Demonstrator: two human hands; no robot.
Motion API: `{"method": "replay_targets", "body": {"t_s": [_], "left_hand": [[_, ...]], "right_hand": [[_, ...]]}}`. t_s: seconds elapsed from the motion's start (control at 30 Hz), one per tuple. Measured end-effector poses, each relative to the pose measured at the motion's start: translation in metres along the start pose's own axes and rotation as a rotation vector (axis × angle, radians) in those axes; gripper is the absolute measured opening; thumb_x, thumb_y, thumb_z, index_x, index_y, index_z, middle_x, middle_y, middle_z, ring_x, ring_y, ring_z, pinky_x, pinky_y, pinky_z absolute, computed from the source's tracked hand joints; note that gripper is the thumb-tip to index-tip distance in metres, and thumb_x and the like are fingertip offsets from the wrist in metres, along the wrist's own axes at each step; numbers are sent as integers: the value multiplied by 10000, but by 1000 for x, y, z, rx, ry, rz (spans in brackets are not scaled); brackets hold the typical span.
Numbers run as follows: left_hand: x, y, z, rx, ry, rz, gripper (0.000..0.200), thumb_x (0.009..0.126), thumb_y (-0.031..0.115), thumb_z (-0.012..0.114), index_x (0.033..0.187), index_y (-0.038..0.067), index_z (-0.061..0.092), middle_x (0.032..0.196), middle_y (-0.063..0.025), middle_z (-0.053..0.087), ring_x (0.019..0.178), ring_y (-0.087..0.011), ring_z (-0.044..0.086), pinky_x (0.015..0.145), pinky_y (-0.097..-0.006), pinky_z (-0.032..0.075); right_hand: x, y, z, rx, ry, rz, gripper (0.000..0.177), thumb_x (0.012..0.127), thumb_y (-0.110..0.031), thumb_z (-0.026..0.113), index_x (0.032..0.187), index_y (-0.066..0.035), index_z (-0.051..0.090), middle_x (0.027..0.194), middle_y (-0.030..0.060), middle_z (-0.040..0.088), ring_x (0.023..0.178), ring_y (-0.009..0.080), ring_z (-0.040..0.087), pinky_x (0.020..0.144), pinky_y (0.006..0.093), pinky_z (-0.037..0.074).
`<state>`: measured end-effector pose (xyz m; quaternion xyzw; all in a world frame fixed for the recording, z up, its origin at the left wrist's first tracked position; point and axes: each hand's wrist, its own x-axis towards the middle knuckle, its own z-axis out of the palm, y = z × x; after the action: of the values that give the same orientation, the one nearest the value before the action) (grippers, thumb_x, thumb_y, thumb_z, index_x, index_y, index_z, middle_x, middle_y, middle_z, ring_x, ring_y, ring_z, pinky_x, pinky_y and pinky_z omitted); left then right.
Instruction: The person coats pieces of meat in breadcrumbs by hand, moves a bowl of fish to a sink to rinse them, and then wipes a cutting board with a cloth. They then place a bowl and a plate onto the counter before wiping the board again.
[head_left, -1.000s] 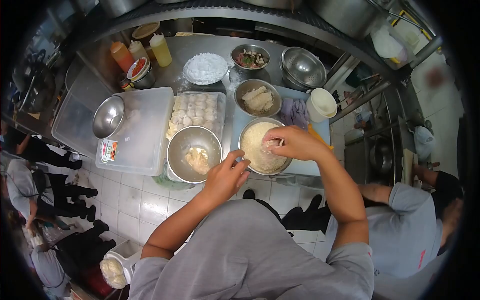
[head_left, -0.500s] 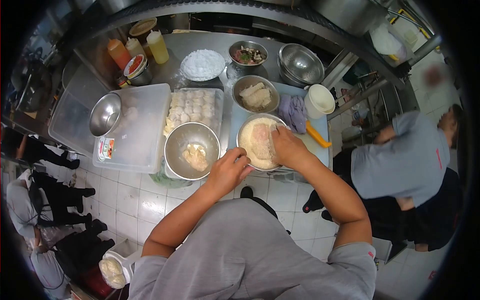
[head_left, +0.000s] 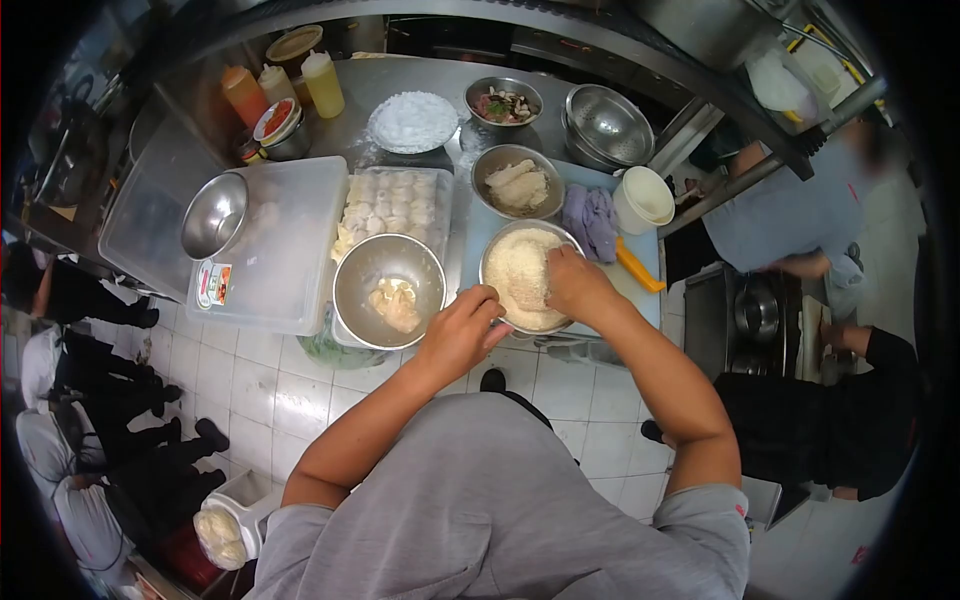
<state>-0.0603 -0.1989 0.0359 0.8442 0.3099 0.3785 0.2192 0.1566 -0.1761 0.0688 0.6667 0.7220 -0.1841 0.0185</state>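
Observation:
A steel bowl of pale breadcrumbs sits in front of me on a blue cutting board. My right hand reaches into its right side, fingers curled down at the crumbs; their tips are hidden. At the lower left rim, my left hand has its fingers bent, closed on the bowl's edge. The piece of meat in the crumbs is now covered over. Left of it stands another steel bowl with pale wet meat pieces. Behind the crumbs, a third bowl holds crumb-coated pieces.
A tub of pale round pieces and a lidded clear plastic box with an empty bowl are at left. A purple cloth, yellow handle and white tub are at right. Co-workers stand nearby.
The pink meat that showed in the crumbs is now hidden under them. My right hand has shifted only slightly. On the right, a co-worker in grey has moved farther off.

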Motion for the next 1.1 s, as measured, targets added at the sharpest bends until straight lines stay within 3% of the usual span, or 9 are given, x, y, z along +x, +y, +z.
{"method": "replay_targets", "body": {"t_s": [0.13, 0.23, 0.37, 0.47, 0.57, 0.73, 0.87, 0.97, 1.1], "left_hand": [[-1, 0, 1, -3, -6, -2, 260, 679, 112, 754, 844, 45, 565, 947, -62, 560, 807, -241, 591, 623, -340, 500], [0, -2, 1, -4, -5, 7, 261, 678, 111, 754, 844, 45, 563, 944, -62, 559, 803, -237, 592, 617, -339, 499], [0, -2, 3, -6, -3, 9, 260, 683, 112, 751, 845, 45, 560, 955, -59, 556, 790, -233, 595, 614, -337, 500], [-1, 0, 1, -6, -15, -21, 255, 694, 112, 745, 852, 45, 558, 980, -57, 550, 761, -237, 598, 605, -340, 500], [-2, 0, 2, 3, -6, -28, 249, 706, 118, 741, 855, 46, 554, 1000, -60, 541, 733, -243, 599, 591, -346, 500], [-10, -2, 3, -4, -42, -42, 257, 714, 135, 742, 862, 49, 549, 996, -66, 535, 729, -243, 599, 581, -350, 500], [-3, -3, 3, 9, -46, -37, 266, 713, 136, 742, 876, 49, 550, 993, -65, 536, 752, -235, 598, 585, -344, 504], [-5, -6, 6, -15, -24, -37, 269, 710, 136, 744, 877, 51, 551, 994, -63, 537, 770, -233, 597, 589, -341, 505], [-3, -4, 2, 8, -31, -18, 270, 707, 136, 744, 872, 49, 548, 995, -63, 538, 775, -235, 597, 598, -338, 505]], "right_hand": [[7, 4, -9, 2, -65, -6, 453, 656, -185, 749, 1024, 24, 587, 1053, 228, 611, 992, 347, 596, 851, 397, 487], [-7, -4, -50, 151, -14, -114, 417, 700, -212, 705, 1038, 11, 605, 915, 212, 643, 887, 350, 621, 790, 405, 488], [-20, -29, -75, 307, -43, -39, 237, 805, -221, 589, 919, -15, 621, 873, 223, 623, 803, 365, 611, 709, 403, 474], [8, -12, 11, 373, 91, -95, 266, 837, -234, 523, 830, 10, 627, 869, 244, 616, 828, 394, 599, 748, 457, 465], [6, -15, -16, 280, -62, -201, 238, 846, -210, 503, 813, 0, 610, 861, 231, 619, 835, 400, 590, 747, 474, 449], [7, -9, 13, 429, 25, -150, 204, 864, -190, 470, 855, -10, 565, 856, 236, 598, 840, 414, 567, 747, 474, 437], [-4, -25, -38, 365, 59, -208, 235, 869, -208, 451, 861, -16, 585, 900, 237, 609, 875, 406, 572, 773, 468, 441], [31, -11, 8, 278, 68, -67, 253, 870, -216, 443, 863, -17, 599, 917, 236, 615, 898, 394, 580, 789, 468, 443], [22, -23, -39, 267, 25, -154, 245, 860, -217, 462, 847, -21, 608, 912, 227, 622, 895, 387, 590, 793, 469, 444]]}}
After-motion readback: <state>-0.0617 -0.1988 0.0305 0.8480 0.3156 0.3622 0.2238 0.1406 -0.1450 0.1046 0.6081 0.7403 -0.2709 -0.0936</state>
